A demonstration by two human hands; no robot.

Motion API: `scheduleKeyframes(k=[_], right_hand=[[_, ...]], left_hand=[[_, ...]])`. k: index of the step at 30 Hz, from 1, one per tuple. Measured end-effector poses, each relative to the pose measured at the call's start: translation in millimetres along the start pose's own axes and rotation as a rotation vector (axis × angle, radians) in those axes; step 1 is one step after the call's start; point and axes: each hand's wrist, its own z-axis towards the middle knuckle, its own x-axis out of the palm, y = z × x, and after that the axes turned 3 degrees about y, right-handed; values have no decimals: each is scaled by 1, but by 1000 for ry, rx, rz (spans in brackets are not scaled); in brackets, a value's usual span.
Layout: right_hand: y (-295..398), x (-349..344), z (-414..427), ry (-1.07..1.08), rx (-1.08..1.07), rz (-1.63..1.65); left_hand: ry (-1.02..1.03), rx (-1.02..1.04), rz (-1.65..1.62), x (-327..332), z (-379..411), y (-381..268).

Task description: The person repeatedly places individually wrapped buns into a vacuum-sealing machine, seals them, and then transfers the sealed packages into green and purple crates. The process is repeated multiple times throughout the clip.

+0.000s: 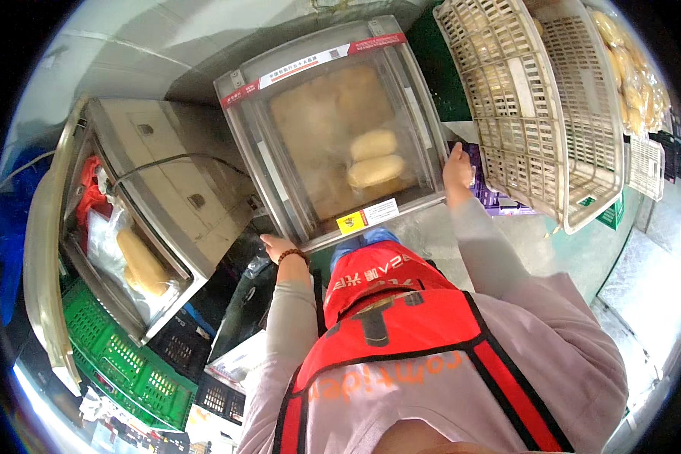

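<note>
Before me stands a vacuum packing machine with a clear lid, which looks lowered. Beneath the hazy lid, two pale yellow oblong root vegetables lie side by side at the right front. My left hand, with a beaded bracelet at its wrist, is at the lid's front left corner. My right hand holds the lid's right edge near the front, thumb raised. Some fingers of both hands are hidden.
A second packing machine, its lid raised, holds bagged oblong pieces at left. Green crates stand below it. White plastic crates rise close on the right, with packed pieces beyond. A cable crosses the left machine.
</note>
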Motion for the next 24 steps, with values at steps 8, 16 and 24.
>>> scheduleKeyframes(k=[8,16,24], right_hand=[[24,2,-8,32,198,-153],[15,11,-9,-50,131,-158],[7,17,0,-112,166,-234]], left_hand=[[-116,86,23,0,-42,-20],[-164,91,63,3,-30,-8],[-136,138,329,6,9,25]])
